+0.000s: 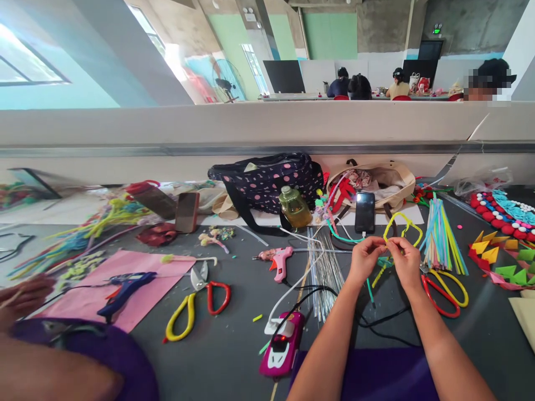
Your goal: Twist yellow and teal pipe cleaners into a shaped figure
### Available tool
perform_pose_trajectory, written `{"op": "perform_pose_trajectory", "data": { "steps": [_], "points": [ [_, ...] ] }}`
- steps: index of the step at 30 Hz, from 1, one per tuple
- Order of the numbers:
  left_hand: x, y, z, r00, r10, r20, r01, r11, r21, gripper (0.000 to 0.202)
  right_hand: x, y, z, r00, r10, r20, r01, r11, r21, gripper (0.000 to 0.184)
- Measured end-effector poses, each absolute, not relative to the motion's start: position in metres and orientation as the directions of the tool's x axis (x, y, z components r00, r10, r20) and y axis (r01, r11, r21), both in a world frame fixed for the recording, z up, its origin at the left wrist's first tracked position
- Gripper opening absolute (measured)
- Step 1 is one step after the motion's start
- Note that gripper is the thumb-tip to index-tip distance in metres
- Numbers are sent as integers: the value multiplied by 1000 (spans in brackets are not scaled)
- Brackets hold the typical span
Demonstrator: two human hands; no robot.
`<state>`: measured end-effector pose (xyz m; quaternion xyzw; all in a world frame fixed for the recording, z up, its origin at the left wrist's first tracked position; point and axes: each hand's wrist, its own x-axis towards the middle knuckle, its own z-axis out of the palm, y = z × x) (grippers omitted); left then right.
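My left hand (364,258) and my right hand (406,262) are close together over the dark table (234,340), both pinched on a bent yellow pipe cleaner (403,225) that loops up behind them. A teal-green stem (370,288) hangs down between my hands. Beside my right hand lies a bundle of coloured pipe cleaners (441,236), and scissors with red and yellow handles (445,289) lie just under it.
A pink glue gun (279,260), thin wires (324,267), a black phone (365,212), a yellow bottle (295,207), two bags (271,178) and a pink toy car (283,345) surround my hands. Another person's hand (23,298) works at the left by a blue glue gun (125,287) and scissors (196,303).
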<state>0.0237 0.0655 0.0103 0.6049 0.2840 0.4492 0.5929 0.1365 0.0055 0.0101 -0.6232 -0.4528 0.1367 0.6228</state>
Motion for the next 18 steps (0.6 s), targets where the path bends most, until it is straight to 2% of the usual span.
{"op": "perform_pose_trajectory", "data": {
  "steps": [5, 8, 14, 18],
  "points": [
    [23, 61, 14, 358, 852, 381, 5, -410, 912, 6, 141, 5, 9, 560, 699, 445, 480, 164, -862, 25],
    [23, 57, 17, 371, 837, 403, 72, -458, 886, 10, 140, 3, 10, 509, 671, 539, 605, 166, -778, 25],
    [28, 56, 11, 329, 896, 300, 10, -320, 947, 11, 135, 2, 13, 424, 653, 627, 709, 192, -679, 25],
    [28, 60, 9, 323, 927, 190, -126, -157, 980, 11, 133, 2, 13, 400, 660, 636, 729, 192, -657, 25]
  ]
}}
